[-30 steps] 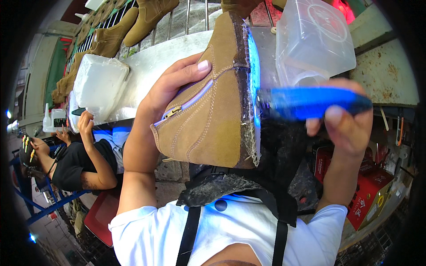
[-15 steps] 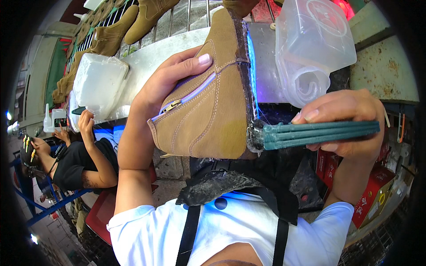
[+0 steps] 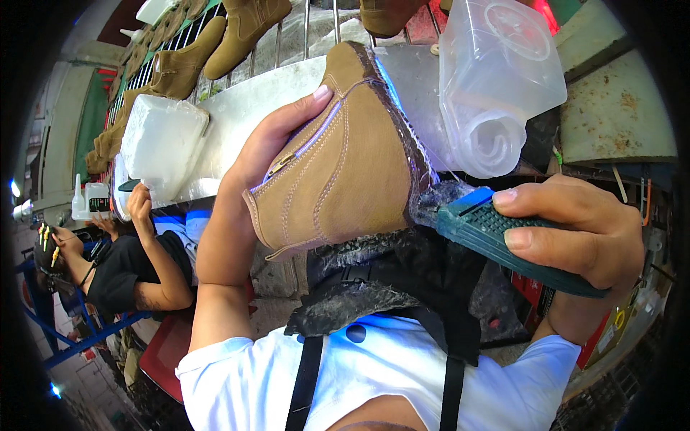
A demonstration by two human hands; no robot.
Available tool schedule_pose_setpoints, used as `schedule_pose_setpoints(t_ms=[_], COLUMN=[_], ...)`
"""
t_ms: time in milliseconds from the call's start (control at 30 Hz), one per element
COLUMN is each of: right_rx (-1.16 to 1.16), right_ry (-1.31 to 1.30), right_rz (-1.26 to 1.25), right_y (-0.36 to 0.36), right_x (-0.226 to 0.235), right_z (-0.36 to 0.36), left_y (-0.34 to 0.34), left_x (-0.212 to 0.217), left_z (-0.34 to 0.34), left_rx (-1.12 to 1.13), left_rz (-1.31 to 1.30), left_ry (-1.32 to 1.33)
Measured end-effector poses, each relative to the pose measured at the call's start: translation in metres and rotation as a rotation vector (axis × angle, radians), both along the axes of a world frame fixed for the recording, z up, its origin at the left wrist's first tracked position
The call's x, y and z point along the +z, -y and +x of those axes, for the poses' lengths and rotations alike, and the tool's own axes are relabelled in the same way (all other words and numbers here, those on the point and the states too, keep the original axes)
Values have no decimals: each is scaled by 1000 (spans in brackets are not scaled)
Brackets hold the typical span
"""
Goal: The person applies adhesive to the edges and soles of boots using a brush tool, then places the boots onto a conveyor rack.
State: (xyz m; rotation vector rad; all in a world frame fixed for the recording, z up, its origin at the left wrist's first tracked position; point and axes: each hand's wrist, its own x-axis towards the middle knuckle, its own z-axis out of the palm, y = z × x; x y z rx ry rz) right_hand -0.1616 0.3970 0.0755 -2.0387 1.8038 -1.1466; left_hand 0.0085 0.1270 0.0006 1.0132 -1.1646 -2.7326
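Observation:
A tan suede boot (image 3: 370,172) lies on its side in the air in front of me, its zip facing up and its bottom edge to the right. My left hand (image 3: 284,126) grips it at the shaft, thumb along the zip (image 3: 305,147), other fingers hidden behind. In my right hand (image 3: 589,223) is a brush with a thick, ridged dark green handle (image 3: 496,226), my thumb and finger on top. Its frayed, dark bristle end (image 3: 431,201) touches the heel end of the boot's bottom edge, where a rough dark band (image 3: 402,129) runs.
A clear plastic container (image 3: 496,72) stands on the metal worktop at the right, another pale container (image 3: 158,140) at the left. Several tan boots (image 3: 248,32) rest on a barred rack behind. A co-worker in black (image 3: 118,273) sits at the left. Red boxes are lower right.
The boot has tilted, its toe coming nearer and its heel shifting right. My right hand has moved right and down, turning the brush so its handle slopes downward with its textured face showing.

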Motion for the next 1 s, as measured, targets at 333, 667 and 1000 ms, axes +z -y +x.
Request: schedule_pose_setpoints(t_ms=[333,667,1000], right_rx=[48,140,254], right_ry=[-95,692,203], right_rz=[68,173,69], right_y=[3,20,11], right_x=[33,4,15], right_z=[-25,-54,-47], left_y=[-9,-8,-15], left_x=[10,14,17], left_z=[1,9,6], left_rx=[54,-52,16], left_rz=[29,-73,-6], left_ry=[21,18,36])
